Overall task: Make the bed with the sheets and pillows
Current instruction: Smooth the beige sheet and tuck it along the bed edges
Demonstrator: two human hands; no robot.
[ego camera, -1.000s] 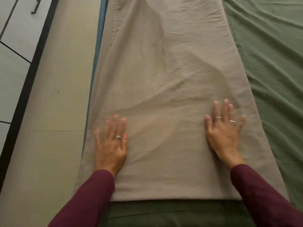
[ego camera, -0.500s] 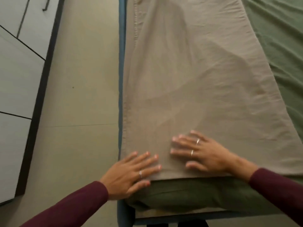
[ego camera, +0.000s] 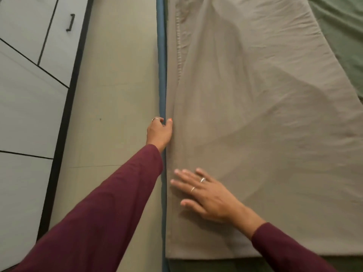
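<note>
Partly hidden, left hand (ego camera: 159, 132) fingers behind beige sheet (ego camera: 255, 114) edge.

A bedroom in a home, seen from above the bed.

A bed (ego camera: 161, 75) with a blue edge is taking up the right side, with a beige sheet (ego camera: 255, 114) lying over a green sheet (ego camera: 337, 26); left of the bed a plain pale floor (ego camera: 117, 75) is running alongside, and beyond that, farther left, pale panelled doors (ego camera: 29, 95) with a dark handle (ego camera: 70, 22), probably a wardrobe, are standing.
</note>
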